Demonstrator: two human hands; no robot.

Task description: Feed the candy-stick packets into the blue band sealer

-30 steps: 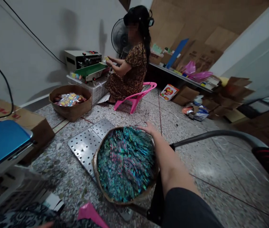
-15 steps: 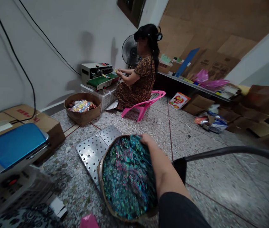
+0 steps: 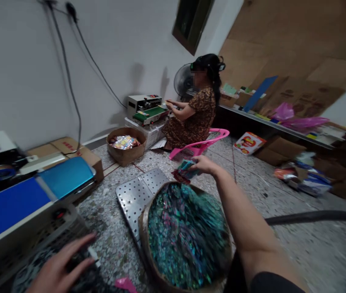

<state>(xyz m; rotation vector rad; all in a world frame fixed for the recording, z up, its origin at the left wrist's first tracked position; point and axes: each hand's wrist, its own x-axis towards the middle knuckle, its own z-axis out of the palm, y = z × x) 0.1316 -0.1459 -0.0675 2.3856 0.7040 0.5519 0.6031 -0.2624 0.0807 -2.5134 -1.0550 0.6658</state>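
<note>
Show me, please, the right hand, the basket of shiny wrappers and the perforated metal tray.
right hand [image 3: 202, 164], head view, back of the hand.
basket of shiny wrappers [image 3: 142, 228], head view, left rim.
perforated metal tray [image 3: 136, 193], head view, bare middle.

The right hand [image 3: 201, 165] grips a bunch of packets [image 3: 186, 170] above a tub [image 3: 144, 228] full of shiny teal ones, the left hand [image 3: 58, 266] lies spread over a crate [image 3: 38, 238], and a seated person [image 3: 195, 112] works at a sealer [image 3: 146, 108].

Perforated metal tray [image 3: 138, 192], pink chair [image 3: 201, 146]
</note>
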